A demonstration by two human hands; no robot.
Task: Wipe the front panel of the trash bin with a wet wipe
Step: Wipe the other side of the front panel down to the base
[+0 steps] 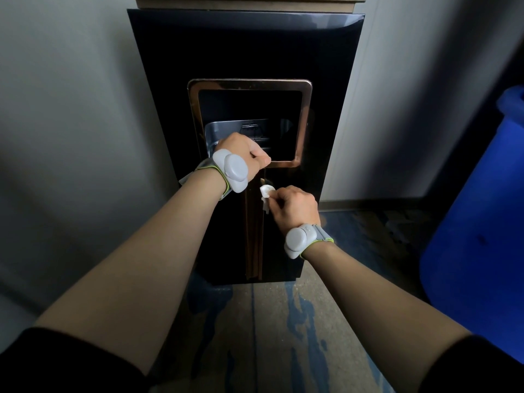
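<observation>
Below the copper-framed opening at centre frame, the right hand (295, 207) pinches a crumpled wet wipe (266, 194) against the trash bin (175, 80)'s glossy black front panel, beside its vertical copper strip (253, 236). At the frame's lower edge the left hand (245, 151) curls its fingers, steadying the bin. Wiping looks underway — most of the panel, upper and lower, seemingly remains.
</observation>
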